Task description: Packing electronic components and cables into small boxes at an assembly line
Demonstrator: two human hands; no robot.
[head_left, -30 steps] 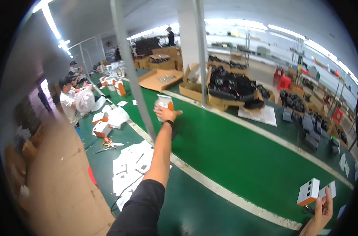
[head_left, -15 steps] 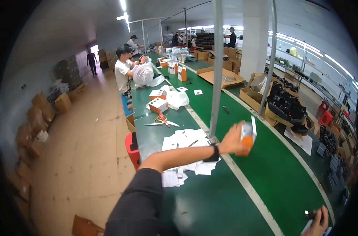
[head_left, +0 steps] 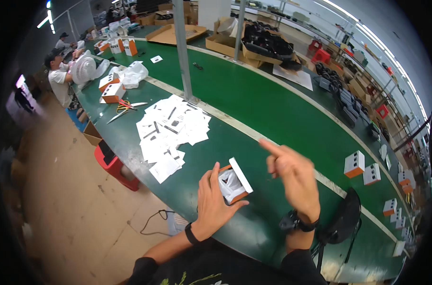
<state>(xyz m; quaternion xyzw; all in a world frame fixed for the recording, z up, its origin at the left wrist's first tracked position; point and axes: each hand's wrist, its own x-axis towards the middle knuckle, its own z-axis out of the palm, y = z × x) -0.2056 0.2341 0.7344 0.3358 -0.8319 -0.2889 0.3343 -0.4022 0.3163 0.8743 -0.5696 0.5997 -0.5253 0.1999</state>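
My left hand (head_left: pixel 215 203) grips a small orange-and-white carton (head_left: pixel 248 186) at its side, with thumb and fingers around it. The carton's lid stands up, and a crumpled white plastic bag (head_left: pixel 230 184) fills the inside. To the right of it, my right hand (head_left: pixel 294 178) hovers over the bench edge, apart from the carton. Its index finger is stretched out and the other fingers curl; I make out nothing held in it. Beyond the carton, loose white printed sheets (head_left: pixel 170 135) lie in a spread pile on the green bench.
Scissors (head_left: pixel 125 107) lie beyond the sheets, near more cartons (head_left: pixel 113 92). A metal post (head_left: pixel 182 52) rises beside the green conveyor (head_left: pixel 273 109). Several cartons (head_left: pixel 354 164) stand at right. A black bag (head_left: pixel 344 216) is by my right forearm. A red stool (head_left: pixel 113 164) stands at left.
The carton in my left hand has come from over the conveyor to the bench in front of me. My right hand has moved in from the lower right, where it held something small and black.
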